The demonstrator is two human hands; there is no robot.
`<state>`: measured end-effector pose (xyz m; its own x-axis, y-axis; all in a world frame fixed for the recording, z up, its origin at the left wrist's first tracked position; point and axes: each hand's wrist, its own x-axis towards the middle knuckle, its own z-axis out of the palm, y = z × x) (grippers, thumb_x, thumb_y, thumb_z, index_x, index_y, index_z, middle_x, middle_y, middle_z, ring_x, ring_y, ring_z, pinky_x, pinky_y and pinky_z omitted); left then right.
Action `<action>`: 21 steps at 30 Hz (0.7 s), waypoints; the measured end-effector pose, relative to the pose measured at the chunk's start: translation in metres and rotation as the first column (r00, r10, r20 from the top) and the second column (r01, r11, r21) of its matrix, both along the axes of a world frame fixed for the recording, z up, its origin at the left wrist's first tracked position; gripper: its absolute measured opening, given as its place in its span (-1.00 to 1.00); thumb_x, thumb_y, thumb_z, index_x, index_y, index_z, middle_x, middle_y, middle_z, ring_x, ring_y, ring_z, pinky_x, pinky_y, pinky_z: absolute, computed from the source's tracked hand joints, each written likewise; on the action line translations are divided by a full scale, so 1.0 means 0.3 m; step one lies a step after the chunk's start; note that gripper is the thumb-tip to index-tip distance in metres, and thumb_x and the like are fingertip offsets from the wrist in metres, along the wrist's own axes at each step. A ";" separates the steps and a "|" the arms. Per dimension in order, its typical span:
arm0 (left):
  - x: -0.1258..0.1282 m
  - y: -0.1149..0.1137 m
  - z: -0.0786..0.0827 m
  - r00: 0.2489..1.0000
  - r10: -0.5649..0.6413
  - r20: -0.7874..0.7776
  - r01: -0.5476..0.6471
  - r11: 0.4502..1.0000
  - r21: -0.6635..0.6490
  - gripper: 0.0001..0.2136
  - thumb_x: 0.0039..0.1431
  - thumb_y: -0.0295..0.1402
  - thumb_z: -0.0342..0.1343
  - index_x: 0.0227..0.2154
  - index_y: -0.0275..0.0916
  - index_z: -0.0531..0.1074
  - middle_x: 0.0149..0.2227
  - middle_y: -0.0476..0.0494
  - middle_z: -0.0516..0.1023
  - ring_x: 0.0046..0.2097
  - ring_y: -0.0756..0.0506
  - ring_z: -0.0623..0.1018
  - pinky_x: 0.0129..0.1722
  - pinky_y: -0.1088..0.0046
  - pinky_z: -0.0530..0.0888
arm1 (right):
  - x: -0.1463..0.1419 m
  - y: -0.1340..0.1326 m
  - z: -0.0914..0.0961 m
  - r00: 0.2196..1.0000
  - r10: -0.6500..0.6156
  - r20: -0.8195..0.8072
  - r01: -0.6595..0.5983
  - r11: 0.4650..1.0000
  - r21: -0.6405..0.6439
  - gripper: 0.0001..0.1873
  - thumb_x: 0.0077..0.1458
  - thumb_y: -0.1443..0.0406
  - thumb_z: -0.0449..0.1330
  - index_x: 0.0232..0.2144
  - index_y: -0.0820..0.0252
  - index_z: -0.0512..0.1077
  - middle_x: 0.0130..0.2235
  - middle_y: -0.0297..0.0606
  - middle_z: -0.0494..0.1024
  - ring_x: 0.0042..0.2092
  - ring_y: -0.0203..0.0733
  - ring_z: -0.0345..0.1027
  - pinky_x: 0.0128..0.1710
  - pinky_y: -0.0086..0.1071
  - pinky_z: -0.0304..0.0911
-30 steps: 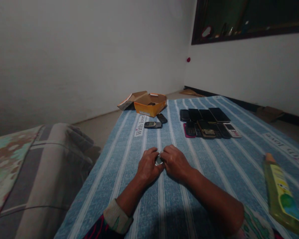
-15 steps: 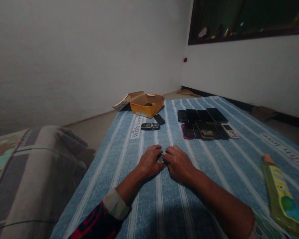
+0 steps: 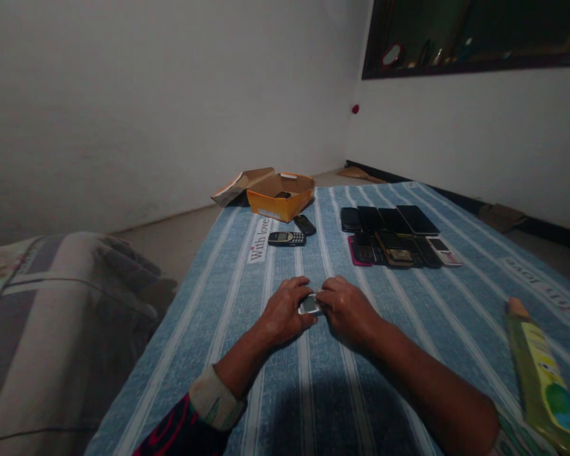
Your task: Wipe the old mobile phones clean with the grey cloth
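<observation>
A small silver-white mobile phone (image 3: 309,304) with a grey screen lies between my two hands, low over the striped cloth. My left hand (image 3: 285,310) is closed around its left end, thumb on the near edge and fingers on the far edge. The curled fingers of my right hand (image 3: 346,311) press on the phone's right end and hide that part. Beyond them, a dark keypad phone (image 3: 287,239) and a black phone (image 3: 304,224) lie in front of an open orange box (image 3: 281,196).
Several phones lie in two rows to the right, among them a large black smartphone (image 3: 417,220) and a white phone (image 3: 443,251). A bottle of yellow-green liquid (image 3: 544,373) lies on the blue striped cloth (image 3: 190,354). A grey covered seat (image 3: 76,329) stands at left.
My right hand has shifted slightly right, and more of the phone's screen shows between my hands. The camera view has moved a little.
</observation>
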<state>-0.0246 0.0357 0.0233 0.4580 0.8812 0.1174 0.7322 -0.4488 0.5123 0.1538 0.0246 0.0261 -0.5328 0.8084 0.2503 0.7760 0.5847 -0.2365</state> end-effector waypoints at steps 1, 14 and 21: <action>-0.001 0.001 -0.003 1.000 -0.004 0.001 0.004 1.000 0.004 -0.63 -0.15 -0.45 0.33 -0.18 -0.32 0.56 0.11 -0.35 0.44 0.11 -0.33 0.43 0.11 0.09 0.40 | 0.002 -0.012 0.000 1.000 0.010 0.005 -0.010 1.000 0.006 -0.84 0.16 0.48 0.14 -0.36 0.24 0.51 -0.31 -0.20 0.44 -0.21 -0.16 0.24 -0.24 -0.35 0.15; -0.007 0.008 -0.023 1.000 -0.014 0.024 0.013 1.000 0.025 -0.66 -0.13 -0.45 0.31 -0.20 -0.25 0.55 0.10 -0.28 0.44 0.12 -0.31 0.43 0.11 0.10 0.40 | -0.032 -0.039 0.025 0.997 -0.053 0.064 0.052 0.999 0.017 -0.86 0.14 0.46 0.16 -0.32 0.25 0.52 -0.30 -0.16 0.44 -0.20 -0.13 0.24 -0.23 -0.33 0.18; -0.006 0.009 -0.015 0.999 -0.043 0.020 0.043 0.999 0.025 -0.67 -0.11 -0.44 0.30 -0.19 -0.22 0.54 0.11 -0.25 0.45 0.12 -0.29 0.43 0.12 0.11 0.39 | -0.048 -0.021 0.032 0.993 -0.074 0.095 0.073 0.997 0.018 -0.85 0.17 0.44 0.15 -0.25 0.32 0.52 -0.27 -0.11 0.45 -0.16 -0.09 0.25 -0.20 -0.30 0.17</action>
<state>-0.0264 0.0383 0.0189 0.4925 0.8576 0.1486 0.7012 -0.4921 0.5159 0.1393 0.0182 0.0357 -0.4939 0.8430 0.2129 0.8357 0.5279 -0.1514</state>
